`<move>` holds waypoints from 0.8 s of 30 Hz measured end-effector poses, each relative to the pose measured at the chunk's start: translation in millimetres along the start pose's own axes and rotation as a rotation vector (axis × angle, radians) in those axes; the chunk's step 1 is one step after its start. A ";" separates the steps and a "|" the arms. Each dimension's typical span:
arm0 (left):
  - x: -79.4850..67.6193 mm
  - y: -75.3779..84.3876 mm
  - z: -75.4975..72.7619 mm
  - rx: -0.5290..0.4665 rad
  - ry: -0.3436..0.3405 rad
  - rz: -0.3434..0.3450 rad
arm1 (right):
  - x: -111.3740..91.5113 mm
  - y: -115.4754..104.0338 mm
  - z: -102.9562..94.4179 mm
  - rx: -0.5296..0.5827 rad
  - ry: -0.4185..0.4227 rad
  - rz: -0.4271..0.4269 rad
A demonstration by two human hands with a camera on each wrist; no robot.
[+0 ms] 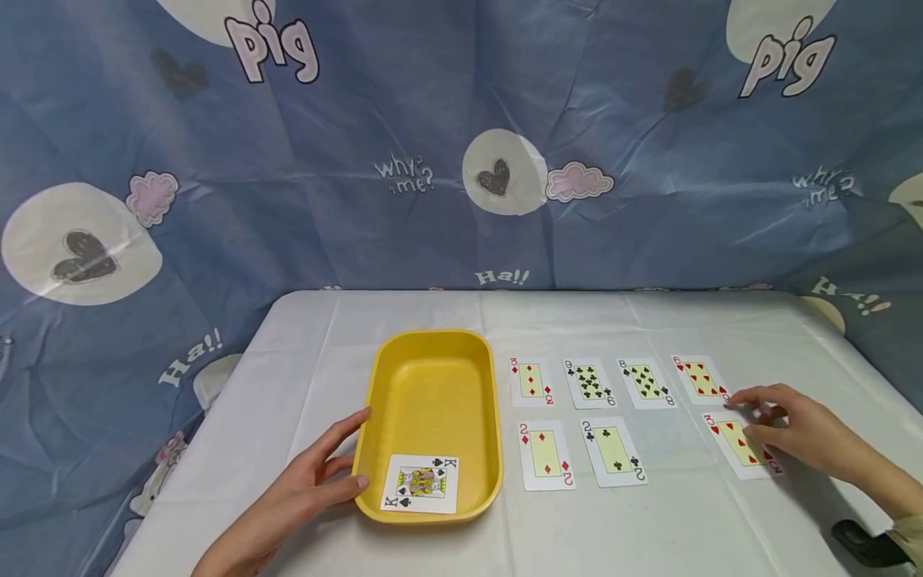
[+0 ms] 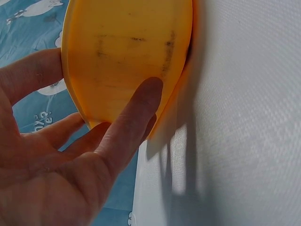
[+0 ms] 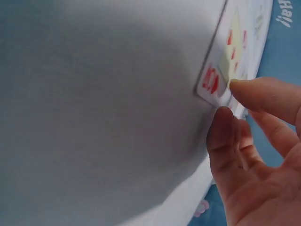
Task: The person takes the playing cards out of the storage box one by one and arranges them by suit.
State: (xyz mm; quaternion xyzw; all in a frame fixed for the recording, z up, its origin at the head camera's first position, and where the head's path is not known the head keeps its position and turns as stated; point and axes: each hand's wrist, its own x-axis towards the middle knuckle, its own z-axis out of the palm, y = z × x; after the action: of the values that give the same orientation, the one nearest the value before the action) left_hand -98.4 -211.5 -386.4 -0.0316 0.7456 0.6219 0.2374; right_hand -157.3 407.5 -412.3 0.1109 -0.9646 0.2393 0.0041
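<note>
My left hand (image 1: 317, 473) rests against the left side of a yellow tray (image 1: 496, 433), its thumb and fingertips touching the outer wall. In the left wrist view the thumb lies on the tray's scuffed outside (image 2: 127, 61). A king of spades (image 1: 421, 484) lies face up in the tray's near end. At the far right, my right hand (image 1: 804, 425) hovers low over a hearts playing card (image 1: 731, 445), thumb at its upper part. Its index fingertip is beside the six of hearts (image 1: 699, 378). In the right wrist view, fingertips sit around the hearts card's corner (image 3: 211, 82).
Several face-up cards lie right of the tray: a three of diamonds (image 1: 531, 382), nine of clubs (image 1: 589, 383), eight of spades (image 1: 646, 383), two of diamonds (image 1: 546, 455) and two of clubs (image 1: 613, 451). A white cloth (image 1: 620, 529) covers the table. A blue patterned curtain (image 1: 404, 232) hangs behind.
</note>
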 end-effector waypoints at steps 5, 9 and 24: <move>-0.4 0.9 0.1 0.014 0.010 0.004 | 3.7 -5.8 -1.4 0.119 0.089 -0.099; 0.0 0.4 0.2 0.006 0.006 0.006 | 11.1 -22.8 0.0 0.262 0.083 -0.164; -0.1 -1.1 0.1 0.017 0.009 0.017 | 61.4 -132.4 35.7 0.685 -0.127 -0.293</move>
State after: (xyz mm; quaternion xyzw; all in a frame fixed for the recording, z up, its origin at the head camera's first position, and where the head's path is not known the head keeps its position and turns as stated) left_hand -97.9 -211.7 -387.4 -0.0260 0.7522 0.6173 0.2291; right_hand -187.0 263.9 -379.2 0.2573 -0.8009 0.5375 -0.0590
